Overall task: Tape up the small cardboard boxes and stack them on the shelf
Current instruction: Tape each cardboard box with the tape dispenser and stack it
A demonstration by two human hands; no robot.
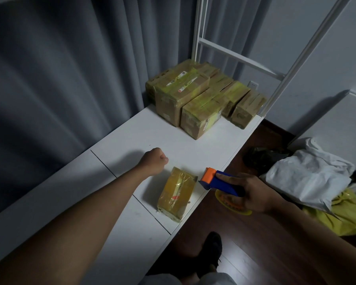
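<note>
A small cardboard box wrapped in shiny yellowish tape lies near the front edge of the white shelf top. My right hand grips a blue tape dispenser with an orange head, held just right of the box and off the shelf edge. My left hand hovers over the shelf just behind and left of the box, fingers curled into a fist with nothing in it. Several taped boxes are stacked at the far end of the shelf.
A white shelf frame rises behind the stack. Grey curtains hang on the left. On the dark wood floor to the right lie white plastic bags and a yellow bag. My dark shoe is below the shelf edge.
</note>
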